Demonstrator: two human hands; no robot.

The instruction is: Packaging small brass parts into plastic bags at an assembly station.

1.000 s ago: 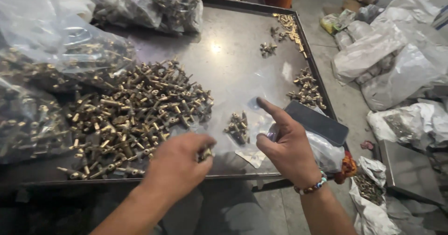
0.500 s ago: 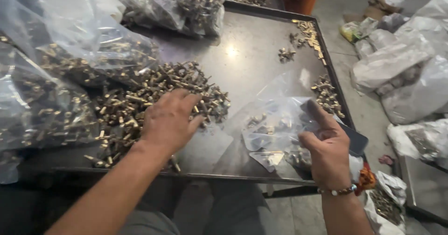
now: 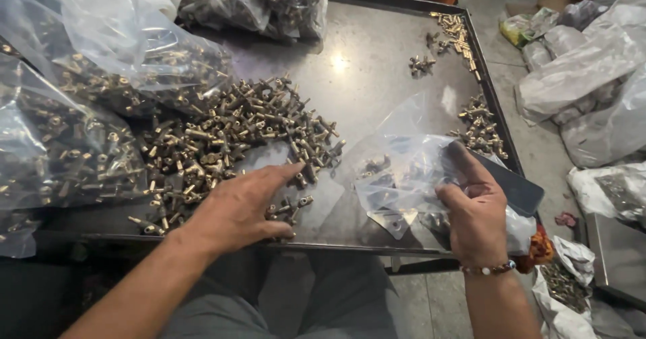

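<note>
Reaching over the near edge of the metal worktop (image 3: 377,49), we spread our left hand (image 3: 235,208) flat, palm down, on the near fringe of the pile of brass fittings (image 3: 229,137). Its grip is open, fingers stretched toward the right, with a few loose fittings (image 3: 289,208) lying just under and beside the fingertips; we cannot tell whether any piece is pinched beneath the palm.

Our right hand (image 3: 474,208), a beaded bracelet (image 3: 488,269) at its wrist, has its grip closed on the right edge of a small clear plastic bag (image 3: 410,174), thumb on top. That bag lies on the worktop to the right of the pile, near the near edge, with some fittings inside it. A dark flat phone (image 3: 518,187) lies just behind the right hand at the worktop's right rim.

Large clear bags of fittings (image 3: 74,117) crowd the left side, and small clusters (image 3: 479,129) sit along the far right edge.
</note>
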